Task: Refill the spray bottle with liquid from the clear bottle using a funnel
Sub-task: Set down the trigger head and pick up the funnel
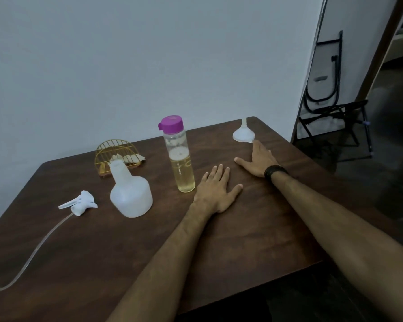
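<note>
A white spray bottle (131, 196) stands on the dark wooden table (79, 252) with its neck uncapped. Its white trigger head (80, 202) lies to the left, with a long clear tube (33, 254) trailing toward the table's front left. The clear bottle (180, 163) with a purple cap stands upright, about half full of pale yellow liquid. A white funnel (243, 133) rests upside down near the far right corner. My left hand (216, 189) lies flat and open just right of the clear bottle. My right hand (257, 159) is open, its fingertips touching the funnel's rim.
A gold wire napkin holder (116, 154) with brownish paper stands behind the spray bottle near the wall. Beyond the table's right edge are a black folding rack (335, 126) and a folded frame leaning on the wall. The table's front edge runs under my forearms.
</note>
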A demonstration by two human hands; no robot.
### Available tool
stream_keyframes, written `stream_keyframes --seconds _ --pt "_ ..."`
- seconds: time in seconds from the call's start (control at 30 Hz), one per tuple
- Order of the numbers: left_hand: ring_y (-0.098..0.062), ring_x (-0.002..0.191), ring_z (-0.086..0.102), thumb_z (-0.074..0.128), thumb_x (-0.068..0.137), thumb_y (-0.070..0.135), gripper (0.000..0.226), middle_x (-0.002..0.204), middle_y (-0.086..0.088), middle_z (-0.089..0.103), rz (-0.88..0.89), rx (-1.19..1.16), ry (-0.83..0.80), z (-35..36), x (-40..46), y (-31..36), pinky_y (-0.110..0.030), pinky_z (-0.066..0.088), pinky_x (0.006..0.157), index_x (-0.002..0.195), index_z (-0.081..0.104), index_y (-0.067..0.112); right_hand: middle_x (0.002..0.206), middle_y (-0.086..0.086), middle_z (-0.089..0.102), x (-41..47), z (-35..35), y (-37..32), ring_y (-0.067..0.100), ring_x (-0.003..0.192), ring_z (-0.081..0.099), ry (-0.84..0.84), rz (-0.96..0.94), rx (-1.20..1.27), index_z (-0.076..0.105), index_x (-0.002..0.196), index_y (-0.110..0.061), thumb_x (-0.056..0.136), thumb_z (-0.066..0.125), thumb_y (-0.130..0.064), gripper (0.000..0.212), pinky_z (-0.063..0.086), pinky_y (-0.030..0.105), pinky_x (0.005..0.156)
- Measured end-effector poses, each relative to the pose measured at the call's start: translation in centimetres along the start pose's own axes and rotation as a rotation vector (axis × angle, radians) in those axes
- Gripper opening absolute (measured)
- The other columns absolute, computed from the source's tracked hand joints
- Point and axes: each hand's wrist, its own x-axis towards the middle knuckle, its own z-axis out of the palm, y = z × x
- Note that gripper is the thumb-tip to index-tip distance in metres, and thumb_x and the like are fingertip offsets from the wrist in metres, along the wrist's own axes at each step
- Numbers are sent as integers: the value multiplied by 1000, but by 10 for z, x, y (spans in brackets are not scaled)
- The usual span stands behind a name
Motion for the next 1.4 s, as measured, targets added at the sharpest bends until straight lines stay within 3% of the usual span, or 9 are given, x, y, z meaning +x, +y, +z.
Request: stream_keyframes --seconds 0.17,0.3,0.43,0.6,0.73,1.0,1.2,1.3,1.4 --pt "-15 157 -4 19 99 69 82 171 -1 -1 -9 -1 20 8 8 -3 -40 -1 128 163 6 20 165 8 14 43 0 3 25 151 18 62 117 246 6 157 -10 73 75 -62 120 20 44 122" --pt "-15 157 -4 18 99 69 81 171 0 -1 -1 -1 33 10 9 -4 -40 -1 128 163 6 21 159 11 29 74 0 5 32 143 33 105 177 391 12 157 -16 68 79 -61 120 34 48 115" --pt "-14 157 -5 18 100 69 81 171 0 -2 -8 -7 35 12 10 -5 -39 -2 128 163 6 21 158 5 35 94 3 4 30 141 38 103 158 389 18 156 -24 71 74 -65 109 34 50 113" --pt "-14 157 -5 19 99 69 81 171 1 -1 -5 -15 30 12 11 -5 -40 -2 128 163 6 21 140 2 54 96 4 4 29 127 51 72 72 244 43 138 -29 72 78 -55 80 43 43 103" --pt "-14 157 -4 21 99 70 82 171 1 0 0 -29 24 10 11 -7 -40 -1 128 163 7 22 130 2 53 82 4 4 22 116 55 97 23 268 49 127 -25 67 83 -50 74 47 38 92" --pt "-16 157 6 31 100 66 80 170 -3 11 12 -78 67 4 6 -7 -40 5 128 162 19 16 119 5 54 26 3 -5 20 107 55 118 -70 258 59 122 -12 65 88 -44 72 48 30 89" --pt "-20 152 29 51 100 51 69 163 -7 35 44 -200 206 2 -12 -11 -33 23 122 155 38 12 117 -1 68 -39 -7 -15 10 105 64 117 26 925 51 126 -20 73 84 -36 64 55 27 83" --pt "-18 148 37 70 89 51 91 162 -4 36 2 -397 248 0 -22 -12 -34 33 120 159 26 14 119 0 65 -63 -14 -21 15 108 63 -20 58 1204 34 140 -21 89 72 -25 63 54 31 82" --pt "-14 135 50 87 73 48 115 155 -4 44 -34 -673 345 1 -36 -9 -36 46 111 161 18 19 124 0 53 -81 -16 -28 17 112 57 -133 62 1332 34 141 -22 95 63 -29 55 56 32 77"
